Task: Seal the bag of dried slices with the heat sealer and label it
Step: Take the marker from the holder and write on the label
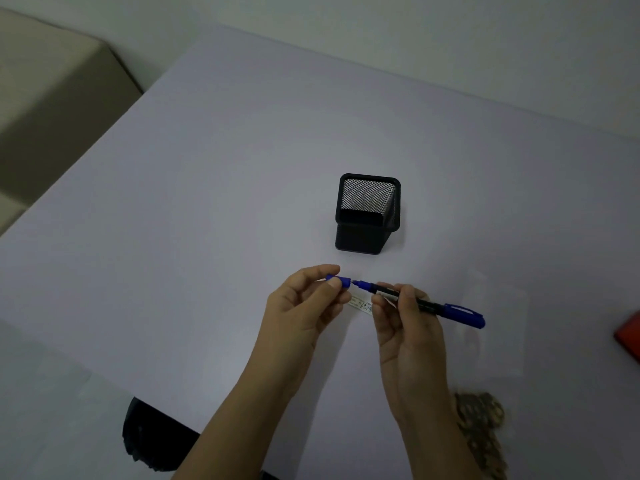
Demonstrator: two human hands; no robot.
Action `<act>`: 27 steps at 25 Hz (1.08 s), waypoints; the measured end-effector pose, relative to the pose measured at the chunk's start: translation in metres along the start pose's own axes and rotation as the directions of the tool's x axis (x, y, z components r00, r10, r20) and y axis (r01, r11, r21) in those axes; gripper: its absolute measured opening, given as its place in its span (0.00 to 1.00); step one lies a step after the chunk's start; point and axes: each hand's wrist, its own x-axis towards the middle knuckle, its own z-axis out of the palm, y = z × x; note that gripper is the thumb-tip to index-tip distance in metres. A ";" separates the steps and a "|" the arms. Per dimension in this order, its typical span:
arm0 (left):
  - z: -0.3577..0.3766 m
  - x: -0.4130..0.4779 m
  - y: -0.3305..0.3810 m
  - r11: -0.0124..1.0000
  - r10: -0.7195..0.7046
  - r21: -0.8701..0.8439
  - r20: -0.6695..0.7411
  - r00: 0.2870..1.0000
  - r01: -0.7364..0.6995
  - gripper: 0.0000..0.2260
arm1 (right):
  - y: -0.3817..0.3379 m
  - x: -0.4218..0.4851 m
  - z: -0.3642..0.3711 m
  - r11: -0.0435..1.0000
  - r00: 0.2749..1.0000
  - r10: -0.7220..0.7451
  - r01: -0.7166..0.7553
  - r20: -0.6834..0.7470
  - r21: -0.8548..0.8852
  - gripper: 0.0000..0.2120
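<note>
My right hand grips a blue and black marker near its tip, the barrel pointing right. My left hand pinches the small blue cap, which sits just off the marker's tip. Below the two hands a small white label with writing lies on the table, partly hidden by my fingers. A clear bag lies flat to the right, with brown dried slices at its lower end.
A black mesh pen holder stands just beyond my hands. A red object shows at the right edge. The pale table ends at the near left, above a dark chair.
</note>
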 end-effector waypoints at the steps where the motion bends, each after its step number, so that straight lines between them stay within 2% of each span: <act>1: 0.000 -0.001 -0.001 0.999 0.019 0.050 0.015 1.000 -0.020 0.07 | 0.002 -0.001 0.000 1.000 1.000 -0.002 0.002 0.008 -0.022 0.18; 4: -0.001 -0.002 0.001 0.979 0.072 0.186 0.077 0.994 -0.085 0.08 | 0.004 -0.001 -0.001 0.996 0.999 -0.047 0.047 0.010 -0.079 0.25; 7: -0.002 -0.002 0.001 0.947 0.103 0.292 0.107 0.989 -0.131 0.08 | 0.004 0.002 -0.005 0.989 0.997 -0.075 0.072 -0.016 -0.133 0.15; 10: -0.004 -0.002 -0.001 0.938 0.107 0.316 0.129 0.986 -0.143 0.08 | 0.008 0.001 -0.008 0.977 0.991 -0.129 0.134 0.040 -0.168 0.15; 14: -0.006 -0.001 -0.005 0.936 0.060 0.336 0.136 0.989 -0.103 0.07 | 0.010 0.003 -0.013 0.961 0.993 -0.114 0.119 0.036 -0.248 0.01; 17: -0.002 0.002 -0.008 0.930 0.088 0.349 0.105 0.991 -0.119 0.07 | 0.003 0.009 -0.009 0.947 0.989 -0.115 0.137 0.090 -0.291 0.04; 18: 0.000 0.002 -0.007 0.930 0.096 0.346 0.103 0.990 -0.126 0.07 | -0.002 0.011 -0.007 0.942 0.988 -0.122 0.146 0.099 -0.303 0.08; 20: 0.004 0.001 -0.004 0.923 0.110 0.353 0.139 0.984 -0.153 0.07 | -0.015 0.017 -0.004 0.954 0.989 -0.136 0.146 0.057 -0.260 0.13; 21: 0.005 0.002 -0.001 0.909 0.118 0.376 0.184 0.976 -0.181 0.07 | -0.025 0.021 -0.002 0.966 0.988 -0.151 0.154 0.030 -0.207 0.10; 23: 0.004 0.008 0.008 0.872 0.173 0.412 0.250 0.953 -0.266 0.12 | -0.046 0.032 0.002 0.960 0.973 -0.230 0.228 0.005 -0.163 0.08; 24: 0.001 0.016 0.013 0.851 0.232 0.422 0.232 0.944 -0.313 0.15 | -0.056 0.039 0.006 0.937 0.957 -0.290 0.288 0.021 -0.196 0.09; 27: -0.007 0.056 0.030 0.722 0.363 0.563 0.187 0.913 -0.402 0.31 | -0.079 0.065 0.028 0.768 0.863 -0.476 0.501 0.168 -0.399 0.08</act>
